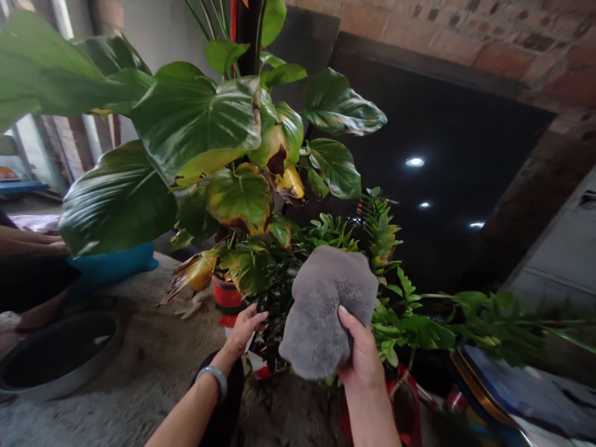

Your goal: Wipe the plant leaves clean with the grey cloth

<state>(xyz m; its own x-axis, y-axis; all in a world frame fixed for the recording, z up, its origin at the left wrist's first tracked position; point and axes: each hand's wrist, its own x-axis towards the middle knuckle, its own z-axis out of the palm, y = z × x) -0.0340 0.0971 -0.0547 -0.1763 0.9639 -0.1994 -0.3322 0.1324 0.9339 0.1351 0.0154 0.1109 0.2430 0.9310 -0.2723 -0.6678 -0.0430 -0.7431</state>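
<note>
Gray fluffy cloth (321, 304) held up among plants

The right grip (365, 354) is clamped on the cloth's lower right edge, in front of low foliage (282, 279). The left grip (241, 330) has its fingers apart near dark leaves; whether it touches them, I cannot tell. Beyond, a large-leaved plant (195, 121) rises over a red pot (227, 298); a basin (58, 390) sits far left.
</note>
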